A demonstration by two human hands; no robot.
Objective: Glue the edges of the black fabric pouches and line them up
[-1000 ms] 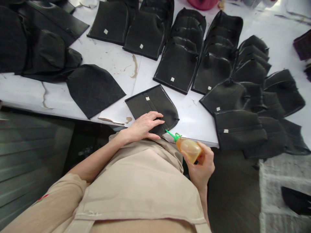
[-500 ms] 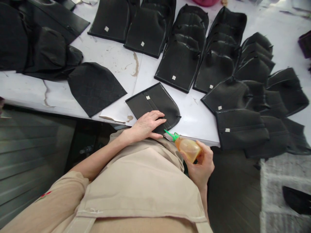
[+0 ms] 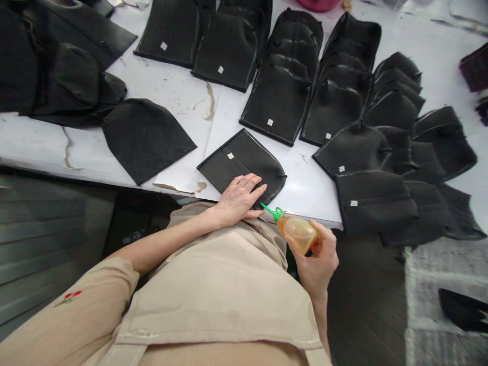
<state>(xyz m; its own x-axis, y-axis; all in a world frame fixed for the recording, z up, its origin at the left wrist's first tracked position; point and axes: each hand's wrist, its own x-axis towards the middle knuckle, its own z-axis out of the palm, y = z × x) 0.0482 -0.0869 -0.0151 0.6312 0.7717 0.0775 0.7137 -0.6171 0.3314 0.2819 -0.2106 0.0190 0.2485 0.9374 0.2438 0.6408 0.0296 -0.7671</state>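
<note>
A black fabric piece [image 3: 244, 152] with one rounded end and a small white tag lies at the table's front edge. My left hand [image 3: 241, 199] rests on its near part, palm down with fingers extended. In my right hand [image 3: 320, 259] is a squeeze bottle [image 3: 299, 232] of amber liquid, gripped round its body. The bottle's green nozzle [image 3: 271, 211] points left, its tip at the piece's near edge, close to my left fingertips. Whether any liquid comes out is too small to see.
Overlapping rows of similar black pieces [image 3: 282, 96] cover the table's back and right side. A single black piece [image 3: 147, 137] lies to the left, beside a black heap [image 3: 64, 76]. The white tabletop [image 3: 183, 109] has worn, peeling patches. A pink object [image 3: 318, 4] shows at the back.
My left hand has slid slightly right along with the black piece. The bottle in my right hand has shifted a little right, its nozzle still at the near edge.
</note>
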